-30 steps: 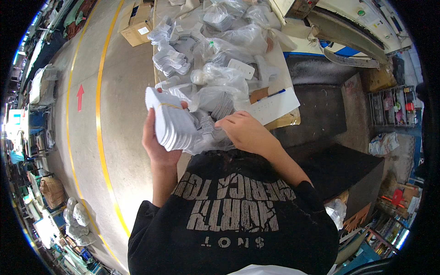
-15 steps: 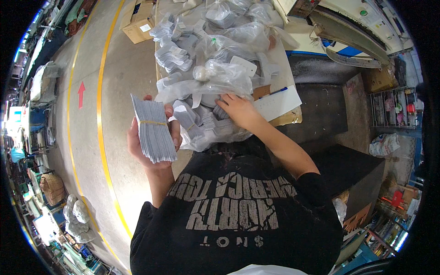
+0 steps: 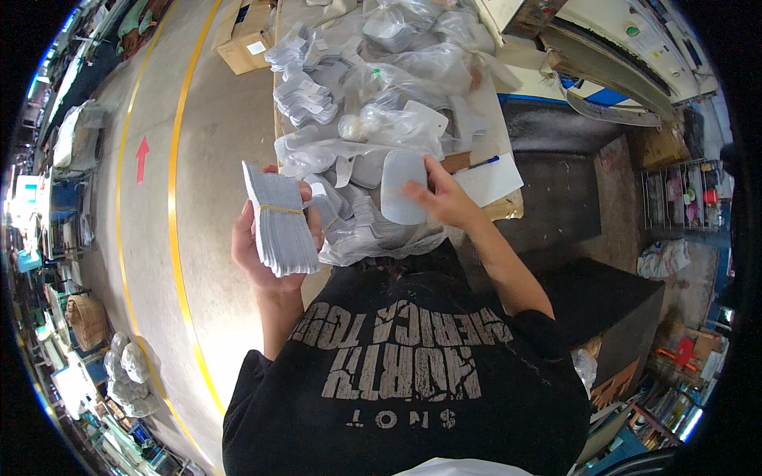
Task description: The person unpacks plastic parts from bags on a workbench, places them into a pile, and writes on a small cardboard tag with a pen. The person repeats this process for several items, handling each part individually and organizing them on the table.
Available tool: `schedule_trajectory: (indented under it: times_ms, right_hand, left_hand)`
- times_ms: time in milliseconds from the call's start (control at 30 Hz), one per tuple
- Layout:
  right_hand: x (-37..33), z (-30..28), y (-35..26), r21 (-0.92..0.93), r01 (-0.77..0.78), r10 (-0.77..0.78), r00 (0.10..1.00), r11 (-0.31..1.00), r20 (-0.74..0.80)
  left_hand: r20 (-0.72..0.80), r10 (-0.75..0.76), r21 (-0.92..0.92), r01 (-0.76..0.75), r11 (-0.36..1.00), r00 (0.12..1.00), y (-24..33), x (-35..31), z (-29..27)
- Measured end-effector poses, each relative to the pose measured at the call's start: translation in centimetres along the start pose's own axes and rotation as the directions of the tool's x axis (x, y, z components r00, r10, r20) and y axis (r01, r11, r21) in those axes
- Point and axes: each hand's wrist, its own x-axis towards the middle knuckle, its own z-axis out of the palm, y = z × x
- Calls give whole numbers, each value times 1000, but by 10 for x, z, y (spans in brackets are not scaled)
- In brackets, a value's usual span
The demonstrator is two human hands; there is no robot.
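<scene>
In my left hand [image 3: 248,255] is a thick stack of thin pale grey pieces [image 3: 284,234], with a yellow rubber band [image 3: 279,209] around it. My fingers wrap its sides and its layered edges face up. My right hand [image 3: 454,203] grips a pale grey bundle with rounded corners [image 3: 403,184], its flat face turned up and a thin band faintly visible across it. It hangs just above an opened clear plastic bag [image 3: 377,252] at the table's near end. Several more grey bundles [image 3: 367,216] lie in that bag, partly hidden by its film.
Farther along the table lie more grey stacks [image 3: 305,99] and clear bags [image 3: 405,75]. On the right are a white sheet [image 3: 496,184] and a blue pen [image 3: 476,163]. A cardboard box [image 3: 244,49] stands on the floor left of the table, near yellow floor lines [image 3: 173,190].
My right hand has come up out of the bag and moved right, with a rounded grey bundle in it. My left hand still holds its stack, shifted slightly right.
</scene>
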Motion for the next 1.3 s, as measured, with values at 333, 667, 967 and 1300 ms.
schedule_trajectory:
  times_ms: [333,667,967,1300]
  right_hand:
    - [-21,33,-52,249,-75,100,991,966,-91]
    - [-41,58,-63,108,77,-78,997,991,3]
    - [-50,15,-48,842,-129,45,991,524,124]
    - [-60,-63,-19,872,192,-42,980,450,-194]
  left_hand:
    - [-147,-91,356,138,924,985,-26,4,24]
    - [-3,-118,597,96,796,993,-57,16,19]
    - [81,-85,377,48,925,993,-51,17,20]
    - [200,-7,235,-41,971,980,-19,19,13]
